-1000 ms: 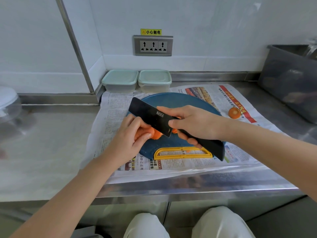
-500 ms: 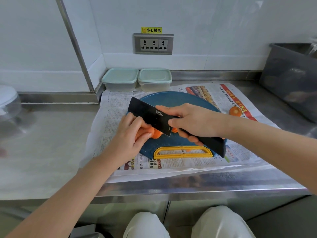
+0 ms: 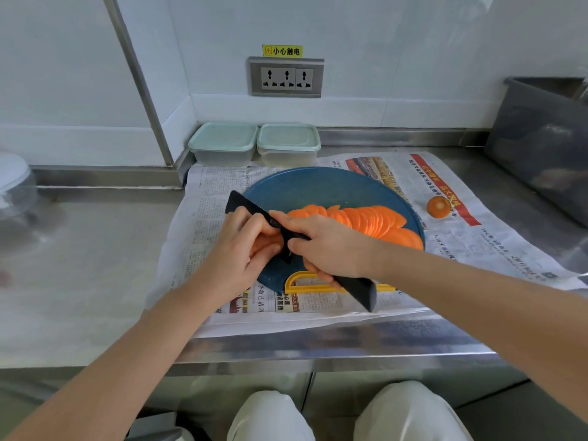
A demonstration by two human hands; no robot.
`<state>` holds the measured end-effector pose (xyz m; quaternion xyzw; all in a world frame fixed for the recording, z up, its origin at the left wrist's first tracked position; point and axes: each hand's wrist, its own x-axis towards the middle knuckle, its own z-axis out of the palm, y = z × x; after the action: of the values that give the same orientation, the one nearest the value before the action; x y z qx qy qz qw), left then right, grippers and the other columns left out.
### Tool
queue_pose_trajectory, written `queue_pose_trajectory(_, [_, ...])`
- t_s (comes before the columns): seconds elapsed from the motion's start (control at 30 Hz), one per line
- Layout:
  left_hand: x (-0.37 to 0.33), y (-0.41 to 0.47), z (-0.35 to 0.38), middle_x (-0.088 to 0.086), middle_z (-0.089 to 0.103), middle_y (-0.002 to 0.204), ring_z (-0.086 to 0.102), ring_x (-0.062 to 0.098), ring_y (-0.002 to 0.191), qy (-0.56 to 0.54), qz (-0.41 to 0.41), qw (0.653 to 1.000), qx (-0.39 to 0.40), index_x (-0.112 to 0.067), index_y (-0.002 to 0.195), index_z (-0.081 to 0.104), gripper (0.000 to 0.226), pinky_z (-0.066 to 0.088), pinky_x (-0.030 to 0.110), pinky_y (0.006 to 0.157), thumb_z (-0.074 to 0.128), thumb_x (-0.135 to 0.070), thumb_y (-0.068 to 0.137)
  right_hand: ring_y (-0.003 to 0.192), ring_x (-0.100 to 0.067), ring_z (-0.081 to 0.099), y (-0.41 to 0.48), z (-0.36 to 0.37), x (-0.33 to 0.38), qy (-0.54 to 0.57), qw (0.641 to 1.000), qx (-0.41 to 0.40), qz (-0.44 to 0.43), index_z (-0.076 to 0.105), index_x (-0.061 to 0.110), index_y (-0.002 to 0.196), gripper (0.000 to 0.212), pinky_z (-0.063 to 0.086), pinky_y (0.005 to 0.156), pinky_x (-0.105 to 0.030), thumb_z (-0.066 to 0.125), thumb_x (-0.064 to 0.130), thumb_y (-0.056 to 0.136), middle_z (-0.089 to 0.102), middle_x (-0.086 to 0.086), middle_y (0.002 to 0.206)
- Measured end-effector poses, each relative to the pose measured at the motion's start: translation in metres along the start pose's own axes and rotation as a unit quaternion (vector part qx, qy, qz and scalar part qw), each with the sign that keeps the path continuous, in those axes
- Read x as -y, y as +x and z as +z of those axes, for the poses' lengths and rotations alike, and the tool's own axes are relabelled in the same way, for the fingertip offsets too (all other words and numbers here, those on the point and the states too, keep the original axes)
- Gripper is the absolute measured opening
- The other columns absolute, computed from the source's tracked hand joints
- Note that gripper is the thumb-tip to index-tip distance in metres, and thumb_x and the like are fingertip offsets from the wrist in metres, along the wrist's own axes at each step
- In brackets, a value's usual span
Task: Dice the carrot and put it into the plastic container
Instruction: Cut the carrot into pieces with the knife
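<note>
A row of thin orange carrot slices (image 3: 359, 218) lies fanned across the round blue cutting board (image 3: 318, 186). My right hand (image 3: 327, 246) grips a black knife (image 3: 245, 203), whose blade stands edge-down on the board at the left end of the row. My left hand (image 3: 241, 249) sits right against the blade's left side. Its fingers are curled over the last bit of carrot, which is almost hidden. Two lidded plastic containers (image 3: 222, 144) (image 3: 288, 143) stand side by side at the back wall.
Newspaper (image 3: 477, 249) covers the steel counter under the board. A cut carrot end (image 3: 439, 206) lies on it to the right. The board's yellow handle (image 3: 305, 283) points at me. A grey bin (image 3: 541, 144) stands far right, and a clear lidded tub (image 3: 12, 183) far left.
The knife blade has turned from tilted flat-on to upright, uncovering the row of slices to its right. My left hand has stayed on the carrot stub.
</note>
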<state>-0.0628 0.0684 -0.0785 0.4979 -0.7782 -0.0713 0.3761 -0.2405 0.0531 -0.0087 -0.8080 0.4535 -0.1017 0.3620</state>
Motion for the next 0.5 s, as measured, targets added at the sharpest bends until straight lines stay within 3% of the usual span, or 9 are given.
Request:
queue_pose_trajectory(0.17, [0.002, 0.001, 0.001, 0.001, 0.044, 0.102, 0.054, -0.001, 0.096, -0.039, -0.007, 0.999, -0.009, -0.006, 0.100, 0.059, 0.016, 0.042, 0.006, 0.086, 0.066, -0.009, 0.086, 0.031, -0.008, 0.045, 0.002, 0.014, -0.011, 0.046, 0.998, -0.031, 0.021, 0.020, 0.029, 0.152, 0.056, 0.045, 0.037, -0.025, 0.035, 0.011, 0.102, 0.050, 0.000, 0.054])
queue_pose_trajectory(0.33, [0.002, 0.000, 0.001, 0.003, 0.046, 0.101, 0.054, -0.004, 0.096, -0.045, -0.006, 0.999, -0.022, -0.005, 0.096, 0.058, 0.015, 0.042, 0.005, 0.085, 0.068, -0.007, 0.084, 0.036, -0.012, 0.045, -0.003, -0.003, -0.006, 0.068, 0.997, -0.001, 0.035, 0.026, 0.035, 0.150, 0.054, 0.045, 0.037, -0.027, 0.037, 0.012, 0.102, 0.049, -0.005, 0.056])
queue_pose_trajectory(0.5, [0.003, 0.000, 0.002, 0.002, 0.046, 0.107, 0.054, 0.009, 0.098, -0.024, -0.015, 0.999, -0.015, -0.012, 0.098, 0.056, 0.014, 0.045, 0.012, 0.084, 0.063, -0.018, 0.088, 0.038, -0.012, 0.044, -0.017, -0.027, -0.002, 0.074, 0.996, 0.013, 0.039, 0.028, 0.044, 0.146, 0.055, 0.044, 0.039, -0.026, 0.038, 0.014, 0.102, 0.049, -0.008, 0.059])
